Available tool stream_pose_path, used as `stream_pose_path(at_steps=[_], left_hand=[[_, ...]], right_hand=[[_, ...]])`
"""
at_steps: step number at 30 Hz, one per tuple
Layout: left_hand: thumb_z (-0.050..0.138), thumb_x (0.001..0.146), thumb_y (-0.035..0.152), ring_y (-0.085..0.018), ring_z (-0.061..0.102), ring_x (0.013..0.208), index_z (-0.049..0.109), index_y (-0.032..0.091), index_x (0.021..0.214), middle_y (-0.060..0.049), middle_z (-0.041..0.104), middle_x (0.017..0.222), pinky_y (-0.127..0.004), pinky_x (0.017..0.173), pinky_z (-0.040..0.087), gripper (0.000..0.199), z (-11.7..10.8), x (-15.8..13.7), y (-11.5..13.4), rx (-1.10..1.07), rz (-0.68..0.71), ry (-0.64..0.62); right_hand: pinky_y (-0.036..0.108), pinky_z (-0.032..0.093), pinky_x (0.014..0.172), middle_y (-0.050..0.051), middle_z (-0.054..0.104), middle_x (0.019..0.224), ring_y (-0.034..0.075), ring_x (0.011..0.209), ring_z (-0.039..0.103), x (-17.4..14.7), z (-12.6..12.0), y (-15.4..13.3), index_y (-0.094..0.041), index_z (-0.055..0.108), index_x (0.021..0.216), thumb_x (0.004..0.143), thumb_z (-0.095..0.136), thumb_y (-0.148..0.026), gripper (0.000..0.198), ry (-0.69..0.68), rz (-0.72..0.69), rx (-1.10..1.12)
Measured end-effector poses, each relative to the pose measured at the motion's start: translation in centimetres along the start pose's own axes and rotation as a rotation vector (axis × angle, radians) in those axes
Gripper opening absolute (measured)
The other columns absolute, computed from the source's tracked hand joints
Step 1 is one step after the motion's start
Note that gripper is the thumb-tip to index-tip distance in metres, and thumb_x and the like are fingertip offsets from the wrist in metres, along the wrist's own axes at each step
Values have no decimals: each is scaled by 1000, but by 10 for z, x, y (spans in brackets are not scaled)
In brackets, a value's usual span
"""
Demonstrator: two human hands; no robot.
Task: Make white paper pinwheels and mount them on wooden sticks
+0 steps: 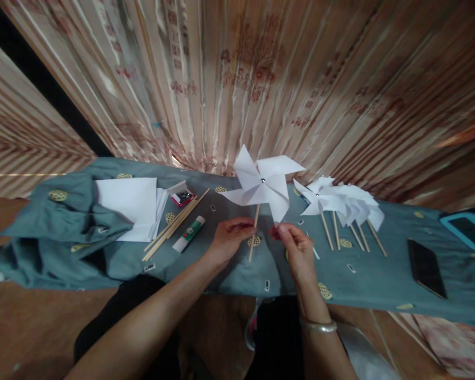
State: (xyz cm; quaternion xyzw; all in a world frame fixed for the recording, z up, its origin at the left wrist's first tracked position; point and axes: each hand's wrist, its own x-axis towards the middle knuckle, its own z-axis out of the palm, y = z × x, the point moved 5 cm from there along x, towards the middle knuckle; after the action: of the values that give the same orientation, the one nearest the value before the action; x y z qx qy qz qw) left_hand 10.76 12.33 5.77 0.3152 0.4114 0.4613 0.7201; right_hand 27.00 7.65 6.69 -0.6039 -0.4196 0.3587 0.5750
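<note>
A white paper pinwheel [271,192] with a round silver pin at its centre stands upright in front of me. My left hand [231,237] is closed, pinching its thin wooden stick below the blades. At the lower right blade, my right hand [295,243] has its thumb and fingers pinched together, and the blade's tip meets the fingertips. To the right lies a row of several finished-looking pinwheels [340,203], overlapping, their sticks pointing toward me.
Left on the green cloth [229,279] are stacked white paper [129,206], a small red box of pins [182,196], several wooden sticks [178,224] and a glue stick [189,234]. A black phone [426,268] and blue-framed device [469,231] lie right. A patterned curtain [241,79] hangs behind.
</note>
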Motion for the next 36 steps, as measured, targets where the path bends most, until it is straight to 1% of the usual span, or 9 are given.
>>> stream_pose_path(at_steps=[2, 3, 6, 9, 14, 20, 26, 32, 36], left_hand=[[87, 46, 25, -13, 61, 65, 76, 16, 68, -2, 71, 67, -27, 68, 48, 27, 0, -1, -4, 10, -12, -4], [87, 45, 25, -14, 61, 65, 76, 16, 68, -2, 71, 67, -27, 68, 48, 27, 1, -1, -6, 16, -20, -9], [88, 45, 24, -14, 61, 64, 76, 15, 67, -2, 71, 65, -27, 69, 49, 27, 2, -3, -10, 22, -42, -13], [88, 43, 24, -14, 61, 63, 76, 16, 66, -2, 71, 64, -28, 69, 50, 27, 3, -3, -12, 15, -48, -3], [90, 42, 27, -14, 61, 64, 76, 17, 65, -2, 71, 65, -27, 69, 50, 29, 4, -2, -12, 43, -24, -3], [91, 40, 29, -15, 62, 66, 76, 17, 66, -2, 72, 67, -27, 71, 50, 32, 4, -1, -13, 35, -15, -4], [89, 43, 27, -15, 62, 67, 76, 16, 68, -2, 72, 68, -28, 72, 50, 30, 3, -1, -13, 31, -15, -7], [87, 47, 27, -17, 65, 72, 77, 15, 71, -5, 75, 74, -31, 79, 50, 29, 3, 0, -15, 28, -4, -32], [87, 47, 26, -17, 64, 71, 77, 16, 69, -4, 74, 72, -30, 77, 51, 26, 2, 1, -15, 24, 4, -18]], right_hand=[[29, 46, 71, 0, 69, 70, 15, 69, 60, 7, -14, -1, -19, 72, 79, 76, 73, -53, 34, 135, -42, 36], [29, 46, 72, 0, 69, 71, 14, 69, 59, 10, -18, -1, -19, 72, 81, 74, 75, -53, 34, 176, -50, 64], [28, 46, 69, -2, 69, 71, 13, 66, 59, 14, -19, 0, -20, 71, 82, 66, 81, -49, 35, 213, -27, 158], [26, 44, 61, -3, 66, 63, 11, 58, 55, 14, -13, -2, -20, 70, 77, 61, 84, -46, 33, 208, -9, 184], [25, 41, 55, -4, 62, 54, 11, 51, 52, 11, -5, -5, -21, 69, 69, 64, 81, -45, 27, 159, -2, 130], [25, 40, 55, -4, 62, 53, 11, 52, 51, 7, 4, -7, -20, 68, 66, 67, 78, -44, 26, 124, -9, 99], [25, 40, 54, -3, 64, 54, 12, 51, 52, 4, 14, -6, -21, 65, 65, 67, 78, -45, 27, 79, 18, 128], [26, 41, 53, -3, 64, 54, 12, 50, 53, 3, 22, -7, -22, 63, 62, 68, 75, -49, 30, 26, 9, 107], [25, 41, 53, -3, 63, 54, 12, 50, 53, 3, 22, -8, -22, 64, 60, 70, 75, -47, 29, 19, 4, 107]])
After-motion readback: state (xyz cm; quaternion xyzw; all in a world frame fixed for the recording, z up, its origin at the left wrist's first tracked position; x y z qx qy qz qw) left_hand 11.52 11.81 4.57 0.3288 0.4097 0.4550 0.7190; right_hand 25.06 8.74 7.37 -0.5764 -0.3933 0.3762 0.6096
